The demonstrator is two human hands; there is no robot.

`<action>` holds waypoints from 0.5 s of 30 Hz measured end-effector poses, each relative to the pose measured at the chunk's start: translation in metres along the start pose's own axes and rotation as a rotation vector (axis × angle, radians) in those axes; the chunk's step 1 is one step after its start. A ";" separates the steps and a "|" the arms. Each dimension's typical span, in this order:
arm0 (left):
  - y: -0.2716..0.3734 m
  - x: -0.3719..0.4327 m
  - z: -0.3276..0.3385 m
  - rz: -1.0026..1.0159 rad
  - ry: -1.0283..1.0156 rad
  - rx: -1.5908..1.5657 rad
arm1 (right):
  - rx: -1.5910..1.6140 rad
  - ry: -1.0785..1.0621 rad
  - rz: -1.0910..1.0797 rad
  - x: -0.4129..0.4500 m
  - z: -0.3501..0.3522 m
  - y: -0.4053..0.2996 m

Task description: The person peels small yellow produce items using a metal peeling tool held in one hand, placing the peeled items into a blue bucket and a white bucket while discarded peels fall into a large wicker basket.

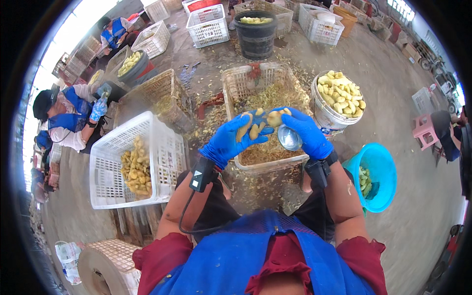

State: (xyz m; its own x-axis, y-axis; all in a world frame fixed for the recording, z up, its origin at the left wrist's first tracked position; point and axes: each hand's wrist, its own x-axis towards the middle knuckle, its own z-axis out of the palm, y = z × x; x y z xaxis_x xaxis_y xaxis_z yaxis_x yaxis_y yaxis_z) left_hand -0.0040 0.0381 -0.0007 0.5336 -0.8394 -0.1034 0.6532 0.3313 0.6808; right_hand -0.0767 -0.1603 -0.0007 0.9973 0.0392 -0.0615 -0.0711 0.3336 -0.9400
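My left hand [234,138], in a blue glove, holds several pieces of unpeeled ginger root [254,131] in its palm and fingers. Close beside it on the right, my right hand [304,131], gloved too, grips a ginger piece [274,118] and a shiny round metal object, perhaps a spoon or scoop [289,138]. Both hands are above a dirty plastic crate [271,169] of peel scraps. At the left, unpeeled ginger [137,169] lies in a tilted white plastic crate [101,180]. Peeled ginger [341,94] fills a white bucket [333,123] at the right.
A turquoise bucket [387,180] with some peeled pieces stands by my right forearm. Beyond the scrap crate is a black tub [257,42] of peeled ginger. A person in a blue vest [70,114] works at the left beside another scrap crate [167,88]. Peelings litter the floor.
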 end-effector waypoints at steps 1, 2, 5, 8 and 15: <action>-0.003 0.004 0.000 -0.011 -0.003 -0.001 | 0.004 0.011 0.001 -0.001 -0.006 0.002; -0.005 0.008 0.001 -0.025 -0.012 -0.073 | 0.004 0.018 0.001 -0.002 -0.012 0.003; -0.009 0.016 -0.001 -0.018 -0.029 -0.145 | -0.013 0.030 0.017 -0.004 -0.020 0.008; -0.012 0.025 -0.007 0.042 -0.003 -0.160 | -0.016 0.063 0.041 -0.005 -0.018 0.003; -0.025 0.065 -0.021 0.221 0.071 0.328 | -0.232 0.132 0.030 0.000 -0.030 0.008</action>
State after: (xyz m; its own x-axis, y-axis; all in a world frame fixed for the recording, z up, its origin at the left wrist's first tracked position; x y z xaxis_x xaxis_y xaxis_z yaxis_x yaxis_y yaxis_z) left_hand 0.0263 -0.0158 -0.0397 0.6852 -0.7277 0.0298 0.3184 0.3360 0.8864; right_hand -0.0770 -0.1857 -0.0185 0.9893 -0.0828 -0.1198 -0.1105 0.1091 -0.9879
